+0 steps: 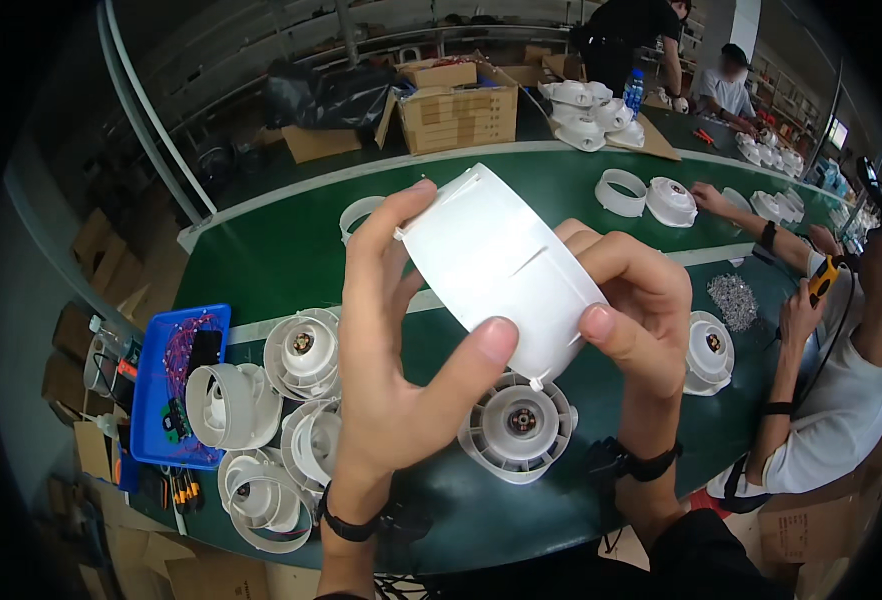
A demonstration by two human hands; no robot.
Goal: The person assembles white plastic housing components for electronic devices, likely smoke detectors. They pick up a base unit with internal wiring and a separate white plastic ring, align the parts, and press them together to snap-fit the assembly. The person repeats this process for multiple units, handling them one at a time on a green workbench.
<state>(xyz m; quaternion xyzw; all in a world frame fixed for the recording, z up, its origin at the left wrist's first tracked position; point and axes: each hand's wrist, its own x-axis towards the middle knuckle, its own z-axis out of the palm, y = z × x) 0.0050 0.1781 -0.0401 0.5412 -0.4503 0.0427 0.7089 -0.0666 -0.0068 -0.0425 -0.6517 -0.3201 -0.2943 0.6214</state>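
A white plastic ring [501,260] is held up in front of me, tilted, its smooth outer wall toward me with a thin slit in it and small tabs at its edges. My left hand [386,390] grips its left side, thumb on the lower wall and index finger at the upper corner. On the other side my right hand [646,310] is closed on the ring's right edge, its thumb near the lower corner. Below the ring, on the green table, sits a white fan housing [521,428] with a ribbed rim and a motor in its middle, partly covered by the ring.
More white fan housings [303,345] and a loose ring [271,510] crowd the left. Beside them lies a blue tray [151,420] with wires. To the right are another housing [709,352], a pile of small clear parts [733,300] and a co-worker holding a yellow screwdriver [823,282].
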